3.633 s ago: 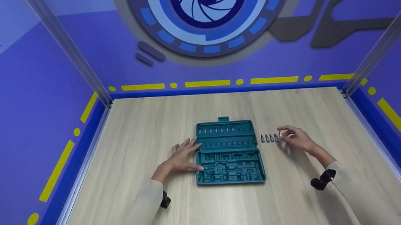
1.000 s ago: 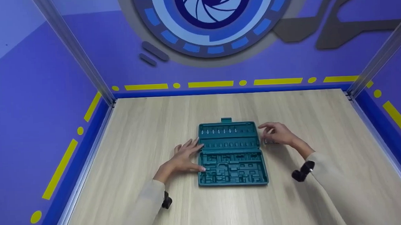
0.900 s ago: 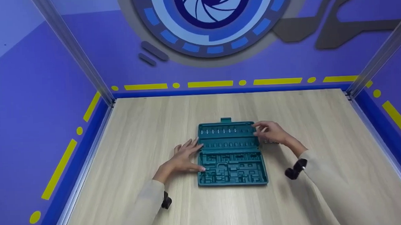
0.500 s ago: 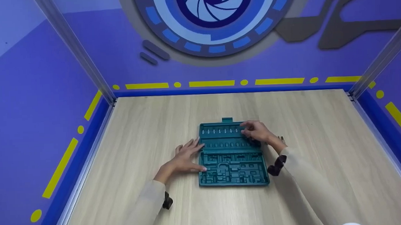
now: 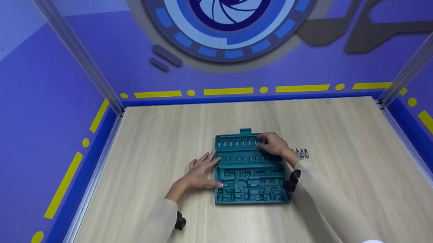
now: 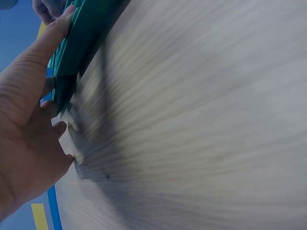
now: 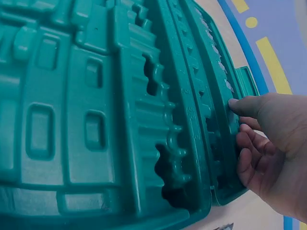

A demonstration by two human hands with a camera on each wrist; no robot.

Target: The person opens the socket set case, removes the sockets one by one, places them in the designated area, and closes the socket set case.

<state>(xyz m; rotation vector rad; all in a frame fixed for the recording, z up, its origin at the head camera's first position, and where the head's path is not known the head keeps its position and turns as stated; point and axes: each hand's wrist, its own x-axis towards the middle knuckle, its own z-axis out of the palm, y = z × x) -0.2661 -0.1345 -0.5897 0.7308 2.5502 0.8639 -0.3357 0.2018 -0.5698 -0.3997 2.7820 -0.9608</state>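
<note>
Left hand (image 6: 26, 129) lay flat, fingers (image 6: 53, 36) straight along teal case (image 6: 86, 33) edge; blurred wooden table (image 6: 206, 120) filled rest of view

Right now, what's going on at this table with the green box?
A person is working at a teal tool case lying open on a wooden table. The left hand rests flat against the case's left edge, steadying it. The right hand reaches over the far row of slots, fingertips pressing at one slot. A few small metal bits lie in a row on the table just right of the case.
</note>
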